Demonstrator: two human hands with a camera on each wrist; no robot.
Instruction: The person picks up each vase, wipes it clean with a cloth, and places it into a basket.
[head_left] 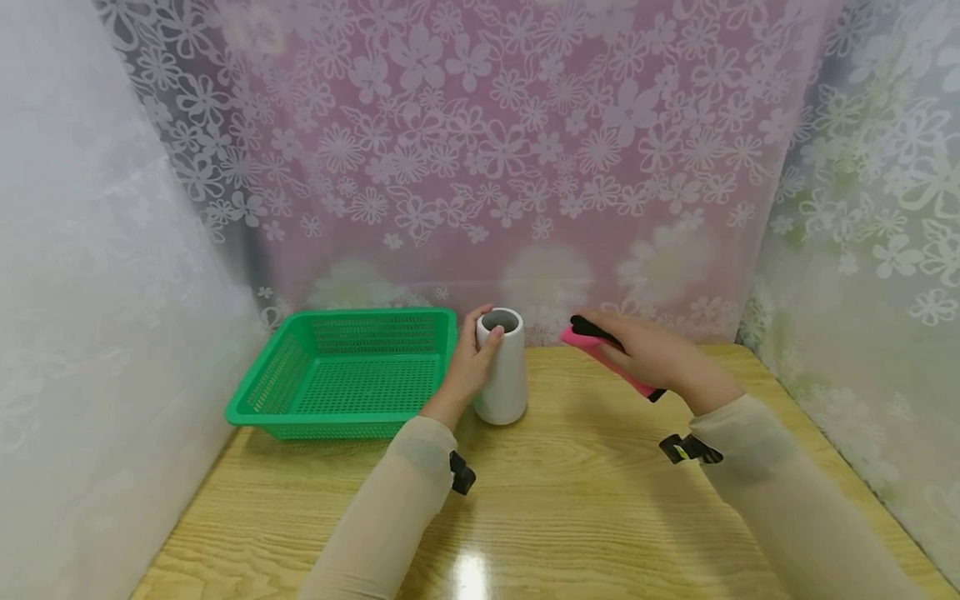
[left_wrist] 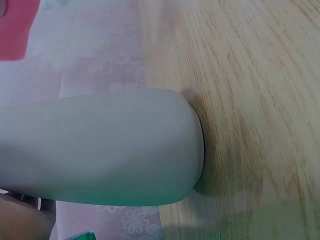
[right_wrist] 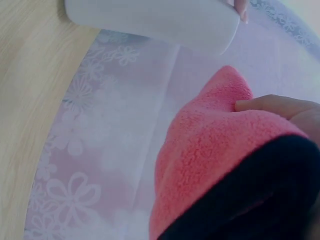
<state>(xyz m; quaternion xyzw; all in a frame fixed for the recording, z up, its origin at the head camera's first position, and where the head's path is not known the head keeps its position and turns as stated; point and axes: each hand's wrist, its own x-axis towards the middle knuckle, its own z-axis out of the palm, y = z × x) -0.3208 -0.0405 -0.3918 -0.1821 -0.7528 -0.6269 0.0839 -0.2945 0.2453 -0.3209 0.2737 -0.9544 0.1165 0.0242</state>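
A white vase (head_left: 506, 385) with a round open mouth stands upright on the wooden table. My left hand (head_left: 467, 371) grips it near the top, thumb at the rim and fingers around the far left side. To the right, my right hand (head_left: 663, 354) holds a pink and black cloth (head_left: 588, 342) above the table, apart from the vase. In the right wrist view the cloth (right_wrist: 200, 155) looks fluffy and folded, with fingers pinching its pink side. The left wrist view shows the vase's rounded base (left_wrist: 185, 150) against the table.
Left of the vase, close to my left forearm, sits a green perforated plastic basket (head_left: 337, 419) with nothing visible inside. Flowered curtains (head_left: 487, 167) hang behind the wooden table (head_left: 570, 517) and along both sides.
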